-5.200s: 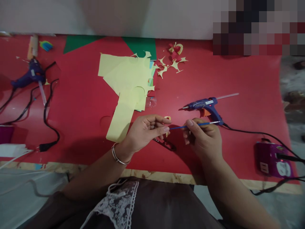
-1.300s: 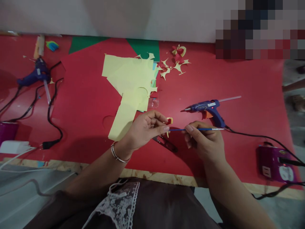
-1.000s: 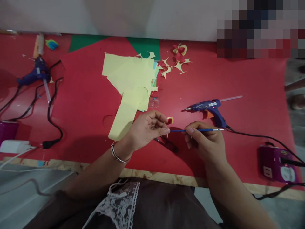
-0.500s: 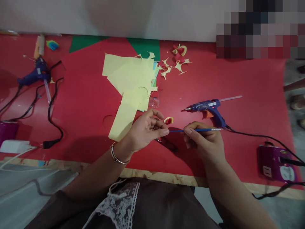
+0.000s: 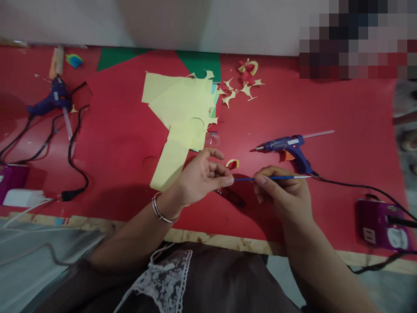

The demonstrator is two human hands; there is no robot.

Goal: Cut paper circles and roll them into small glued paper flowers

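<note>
A thin blue paintbrush (image 5: pixel 282 177) with a silvery end on the right lies level between my two hands. My left hand (image 5: pixel 206 177) pinches its left tip between thumb and finger, the other fingers loosely curled. Farther along the handle, my right hand (image 5: pixel 282 191) grips it between thumb and fingers. Just beyond the fingertips sits a small red and yellow paper piece (image 5: pixel 232 164). A dark slim tool (image 5: pixel 232 197), partly covered by my left hand, rests on the red tabletop under the brush.
A blue glue gun (image 5: pixel 286 145) lies to the right, corded toward a purple box (image 5: pixel 381 224). Yellow paper sheets (image 5: pixel 177 100) and paper scraps (image 5: pixel 247 89) spread at the back. Another glue gun (image 5: pixel 54 98), black cable (image 5: pixel 80 163) and white adapter (image 5: pixel 24 198) are at left.
The view has shifted slightly, so the table things appear a little farther right. Both hands keep the same hold on the paintbrush.
</note>
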